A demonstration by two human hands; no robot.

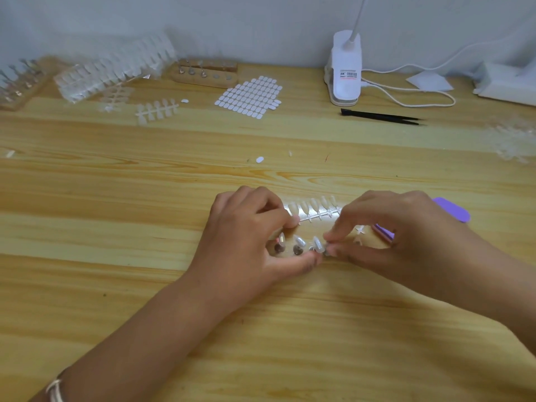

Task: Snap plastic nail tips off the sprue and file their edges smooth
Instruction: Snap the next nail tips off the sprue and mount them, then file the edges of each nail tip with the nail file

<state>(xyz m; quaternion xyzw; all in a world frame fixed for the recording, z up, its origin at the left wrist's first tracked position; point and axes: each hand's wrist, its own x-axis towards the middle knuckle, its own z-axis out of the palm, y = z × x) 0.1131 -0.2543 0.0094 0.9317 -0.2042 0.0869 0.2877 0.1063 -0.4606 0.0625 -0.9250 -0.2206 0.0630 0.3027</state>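
the right hand (385, 227) pinches a glossy tip (317, 245) on a metal stand between the hands. the left hand (246, 239) grips the wooden block (368, 240), thumb on its near edge. best to brace the block and press gently, straight down. the thin translucent sprue (316, 211), with tapered tips attached, lies just beyond the fingers. the purple file (452, 210) lies behind the right hand.

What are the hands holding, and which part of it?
The right hand pinches a nail tip on the wooden block, by its right edge. The left hand touches the sprue at its left end; a grip there cannot be told.
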